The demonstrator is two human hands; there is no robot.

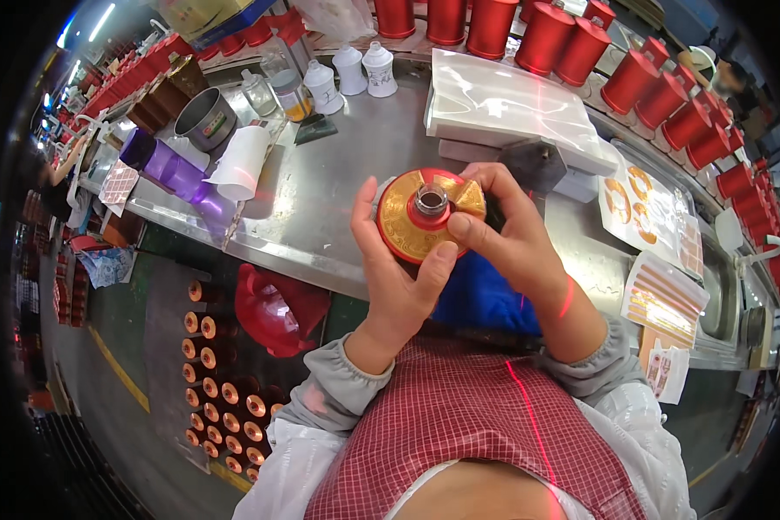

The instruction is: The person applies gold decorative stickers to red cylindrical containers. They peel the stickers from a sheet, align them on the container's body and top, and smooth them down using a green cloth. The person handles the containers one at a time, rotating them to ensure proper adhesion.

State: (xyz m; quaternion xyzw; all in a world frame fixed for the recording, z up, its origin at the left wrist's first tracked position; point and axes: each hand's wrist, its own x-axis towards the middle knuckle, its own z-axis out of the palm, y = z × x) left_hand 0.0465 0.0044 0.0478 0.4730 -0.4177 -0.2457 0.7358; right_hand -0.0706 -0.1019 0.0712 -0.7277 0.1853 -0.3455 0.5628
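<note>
Above the near edge of the metal bench, a red bottle (418, 254) is tilted so that its clear neck and open mouth face me. A gold label (396, 217) with raised patterns covers much of its round top. My left hand (388, 290) is wrapped around the bottle's left side, thumb at its lower edge. At the upper right of the top, a folded gold flap (468, 198) stands up from the surface. My right hand (518, 227) pinches this flap between thumb and fingers. The bottle's underside is hidden.
Many red bottles (546, 39) line the bench's far side. Three white bottles (350, 71), a grey pot (206, 120), a purple tumbler (166, 165) and a paper roll (243, 163) stand or lie left. Gold label sheets (664, 299) lie right. Below left are a red bag (277, 312) and several copper-topped bottles (231, 422).
</note>
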